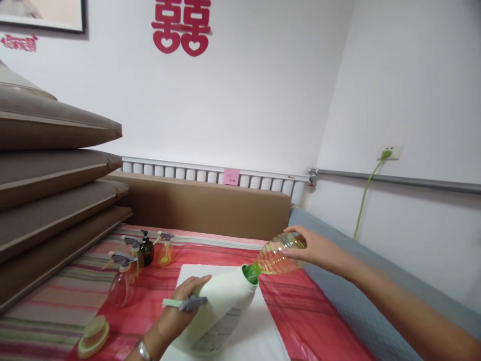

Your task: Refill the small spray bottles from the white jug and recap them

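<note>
My left hand [190,291] is wrapped round a large pale green jug [221,306], which leans to the right with its wide mouth facing up and right. A grey and light green spray trigger head [185,303] lies across that same hand, apparently held along with the jug. In my right hand [310,245] is a clear ribbed plastic bottle [280,254], tipped nearly level, its neck at the jug's mouth. Something green [252,271] shows in the jug's opening where the two meet; I cannot tell whether it is liquid or plastic. The spray head's nozzle points left.
Several pump and spray bottles [122,286] stand at the left on a red sheet [150,301]. A pale round cap [93,336] lies nearer me. White paper [263,326] is under the jug. Stacked brown cushions [56,170] rise at left; a radiator [180,170] runs behind.
</note>
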Motion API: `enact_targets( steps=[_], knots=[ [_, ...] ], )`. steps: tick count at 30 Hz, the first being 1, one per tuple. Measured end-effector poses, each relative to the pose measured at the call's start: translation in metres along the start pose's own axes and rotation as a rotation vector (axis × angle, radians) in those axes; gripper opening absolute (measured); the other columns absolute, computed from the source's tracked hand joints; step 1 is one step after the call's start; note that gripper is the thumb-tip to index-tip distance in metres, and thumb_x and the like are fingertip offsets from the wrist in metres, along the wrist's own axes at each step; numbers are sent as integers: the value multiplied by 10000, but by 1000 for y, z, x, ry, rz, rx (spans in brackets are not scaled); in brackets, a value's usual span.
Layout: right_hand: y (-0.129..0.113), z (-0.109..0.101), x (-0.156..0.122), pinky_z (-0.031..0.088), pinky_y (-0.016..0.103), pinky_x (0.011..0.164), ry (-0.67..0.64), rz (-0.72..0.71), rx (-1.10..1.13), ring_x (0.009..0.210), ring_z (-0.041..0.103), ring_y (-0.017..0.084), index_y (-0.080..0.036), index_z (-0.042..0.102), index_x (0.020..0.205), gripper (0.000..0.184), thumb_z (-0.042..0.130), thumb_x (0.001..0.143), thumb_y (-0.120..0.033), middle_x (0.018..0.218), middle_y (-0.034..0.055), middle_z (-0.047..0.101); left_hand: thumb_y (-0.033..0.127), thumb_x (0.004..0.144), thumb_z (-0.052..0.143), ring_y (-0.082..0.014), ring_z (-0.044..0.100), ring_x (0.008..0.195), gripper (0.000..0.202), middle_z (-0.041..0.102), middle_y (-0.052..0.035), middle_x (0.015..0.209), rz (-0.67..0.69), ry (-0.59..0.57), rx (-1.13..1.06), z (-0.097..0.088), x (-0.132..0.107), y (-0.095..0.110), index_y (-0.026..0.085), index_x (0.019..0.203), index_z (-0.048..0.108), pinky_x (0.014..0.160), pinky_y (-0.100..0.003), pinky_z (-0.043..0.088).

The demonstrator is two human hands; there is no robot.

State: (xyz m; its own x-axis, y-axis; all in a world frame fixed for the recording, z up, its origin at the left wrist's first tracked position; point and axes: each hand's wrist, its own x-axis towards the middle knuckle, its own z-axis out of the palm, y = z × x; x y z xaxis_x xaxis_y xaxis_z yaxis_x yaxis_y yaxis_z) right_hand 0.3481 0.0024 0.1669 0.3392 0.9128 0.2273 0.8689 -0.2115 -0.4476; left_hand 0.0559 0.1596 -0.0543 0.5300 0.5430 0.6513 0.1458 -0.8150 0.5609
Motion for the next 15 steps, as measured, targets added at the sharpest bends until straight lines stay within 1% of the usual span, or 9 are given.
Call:
enact_targets(
  steps=[6, 10, 13, 15],
  knots=[
    [-40, 0, -3, 435, 381, 827, -26, -182, -124, 987, 577, 298, -198, 550, 1136, 619, 717, 586, -426, 1112, 103, 640, 33, 695, 512, -215, 593, 1067, 590, 637, -22, 1182, -41, 6, -38, -2, -5, -6, 322, 1207, 562, 927, -330, 487],
    [-58, 8, -2, 423, 395, 865, -34, -262, -191, 1021, 559, 293, -224, 527, 1161, 604, 695, 620, -432, 1156, 106, 611, 36, 682, 511, -225, 569, 1110, 582, 626, -19, 1208, -111, 52, -68, -6, -16, -17, 314, 1190, 577, 986, -377, 444],
    [-66, 15, 1, 423, 397, 880, -42, -289, -177, 1045, 553, 295, -232, 511, 1170, 599, 673, 644, -468, 1181, 97, 599, 39, 675, 516, -236, 563, 1120, 569, 631, -34, 1201, -185, 83, -108, -11, -24, -27, 290, 1180, 590, 1004, -403, 424],
    [-68, 18, 5, 423, 393, 889, -51, -267, -140, 1064, 550, 300, -240, 505, 1173, 614, 678, 637, -484, 1194, 87, 597, 37, 672, 522, -235, 563, 1119, 570, 630, -44, 1203, -211, 87, -157, -14, -30, -33, 276, 1185, 588, 1004, -401, 423]
  ],
)
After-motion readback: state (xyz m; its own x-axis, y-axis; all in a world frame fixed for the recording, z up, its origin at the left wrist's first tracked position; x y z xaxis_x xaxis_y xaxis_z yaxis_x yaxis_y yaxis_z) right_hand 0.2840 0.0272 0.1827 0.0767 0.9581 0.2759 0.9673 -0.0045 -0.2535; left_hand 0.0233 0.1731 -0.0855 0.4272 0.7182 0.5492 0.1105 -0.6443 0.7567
